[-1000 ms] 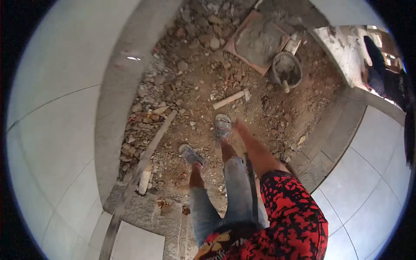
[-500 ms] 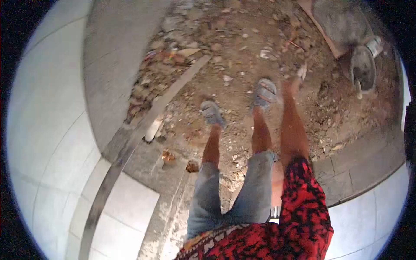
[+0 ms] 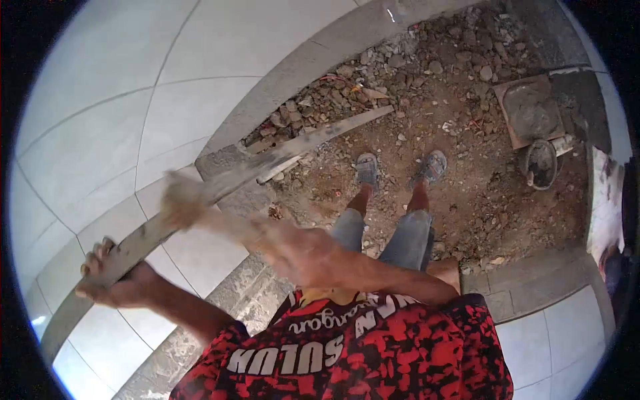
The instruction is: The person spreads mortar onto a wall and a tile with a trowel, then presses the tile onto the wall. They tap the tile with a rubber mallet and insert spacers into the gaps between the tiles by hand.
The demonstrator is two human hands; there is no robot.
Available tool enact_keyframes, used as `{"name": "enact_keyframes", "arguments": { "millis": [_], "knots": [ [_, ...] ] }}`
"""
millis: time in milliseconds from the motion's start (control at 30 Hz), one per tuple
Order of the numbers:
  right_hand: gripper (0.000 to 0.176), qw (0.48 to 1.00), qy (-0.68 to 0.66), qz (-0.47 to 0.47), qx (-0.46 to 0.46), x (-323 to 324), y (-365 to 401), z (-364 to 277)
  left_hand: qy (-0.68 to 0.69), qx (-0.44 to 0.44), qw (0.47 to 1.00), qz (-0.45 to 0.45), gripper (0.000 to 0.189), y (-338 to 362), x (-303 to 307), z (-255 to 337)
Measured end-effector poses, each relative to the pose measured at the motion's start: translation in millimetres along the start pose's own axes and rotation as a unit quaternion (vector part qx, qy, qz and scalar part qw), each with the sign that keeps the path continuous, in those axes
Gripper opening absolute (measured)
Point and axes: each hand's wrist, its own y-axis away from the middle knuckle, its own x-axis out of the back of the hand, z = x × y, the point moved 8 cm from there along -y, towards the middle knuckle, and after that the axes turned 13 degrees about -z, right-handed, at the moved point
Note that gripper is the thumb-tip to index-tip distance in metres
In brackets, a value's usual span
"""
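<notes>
A long, flat grey bar (image 3: pixel 267 160), coated in dusty mortar, runs from the lower left up towards the rubble. My left hand (image 3: pixel 117 277) is wrapped round its near end, thumb and fingers on either side. My right hand (image 3: pixel 307 253), smeared by motion, grips a tan brush-like tool (image 3: pixel 230 227). The tool's blurred, bushy head (image 3: pixel 181 200) overlaps the bar's face, a little beyond my left hand.
White tiles (image 3: pixel 100 133) cover the surface at left. Rubble-strewn soil (image 3: pixel 460 220) lies around my sandalled feet. At right are a mortar-smeared board (image 3: pixel 527 110) and a bucket (image 3: pixel 541 167) with a handle in it. A concrete ledge (image 3: pixel 533 283) edges the soil.
My left hand has come into view gripping the bar. My right hand has swung from the far right over the soil to the bar with the tool. The view has shifted.
</notes>
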Motion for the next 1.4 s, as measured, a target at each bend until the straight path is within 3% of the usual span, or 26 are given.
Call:
{"name": "enact_keyframes", "arguments": {
  "millis": [67, 167, 233, 333, 367, 467, 500, 567, 633, 667, 767, 833, 900, 967, 1000, 1100, 1200, 1233, 1300, 1333, 1400],
  "knots": [
    [0.055, 0.996, -0.006, 0.012, 0.090, -12, -11, -51, -0.028, -0.005, 0.999, 0.044, 0.045, 9, -6, 1],
    [0.056, 0.995, 0.043, 0.023, 0.088, -36, -11, -34, -0.041, 0.001, 0.997, 0.070, 0.044, 13, 1, -1],
    [0.053, 0.979, 0.031, -0.085, -0.182, -38, -2, 36, 0.016, 0.034, 0.998, 0.055, 0.042, 15, 14, -14],
    [0.049, 0.960, 0.142, 0.187, -0.152, 27, 9, 130, 0.016, 0.043, 0.998, 0.051, 0.047, 17, 33, -23],
    [0.049, 0.932, 0.019, 0.153, -0.329, 24, 23, 203, 0.017, 0.045, 0.997, 0.053, 0.047, 18, 38, -23],
    [0.060, 0.902, -0.076, 0.107, -0.412, 26, 42, 231, 0.012, 0.052, 0.997, 0.049, 0.049, 20, 42, -31],
    [0.060, 0.904, -0.066, 0.109, -0.409, 28, 38, 219, 0.047, 0.049, 0.996, 0.055, 0.049, 21, 46, -40],
    [0.059, 0.960, -0.014, 0.147, -0.237, 1, 19, 154, 0.069, 0.047, 0.994, 0.065, 0.048, 19, 49, -41],
    [0.057, 0.954, 0.065, 0.078, -0.281, -9, -2, 48, 0.005, -0.003, 0.995, 0.097, 0.057, 12, 35, -31],
    [0.060, 0.975, 0.060, 0.037, -0.211, -11, -19, 7, 0.010, -0.011, 0.995, 0.103, 0.057, 8, 39, -30],
    [0.063, 0.992, 0.101, -0.048, -0.066, -25, -49, -92, 0.076, -0.008, 0.997, -0.030, 0.073, 2, 27, -36],
    [0.061, 0.988, 0.133, -0.065, -0.052, -21, -51, -118, 0.075, -0.005, 0.997, -0.005, 0.071, 3, 27, -32],
    [0.060, 0.983, 0.159, -0.080, -0.041, -12, -53, -117, 0.072, 0.002, 0.997, 0.015, 0.071, 2, 29, -42],
    [0.058, 0.951, 0.096, -0.109, -0.274, 6, -42, -54, 0.083, -0.061, 0.994, -0.020, 0.068, -2, 40, -48],
    [0.057, 0.959, 0.142, -0.062, -0.238, 22, -42, -32, 0.078, -0.060, 0.995, -0.020, 0.068, -2, 42, -50],
    [0.055, 0.964, 0.079, 0.033, -0.252, 46, -21, 121, 0.136, -0.054, 0.988, -0.054, 0.064, -3, 49, -54],
    [0.051, 0.975, 0.024, 0.009, -0.221, 36, -25, 56, 0.225, -0.056, 0.965, -0.125, 0.060, -9, 49, -62],
    [0.051, 0.974, 0.015, 0.005, -0.225, 29, -27, 25, 0.204, -0.048, 0.974, -0.089, 0.059, -8, 49, -59],
    [0.046, 0.980, -0.025, -0.131, -0.149, 8, -46, -43, 0.190, -0.048, 0.979, -0.052, 0.058, -11, 39, -58],
    [0.046, 0.979, -0.024, -0.134, -0.150, 5, -47, -54, 0.166, -0.043, 0.985, -0.013, 0.059, -9, 41, -57],
    [0.039, 0.953, -0.172, -0.101, -0.229, 2, -48, -54, 0.139, -0.045, 0.989, 0.033, 0.061, -10, 51, -59]
  ]
}}
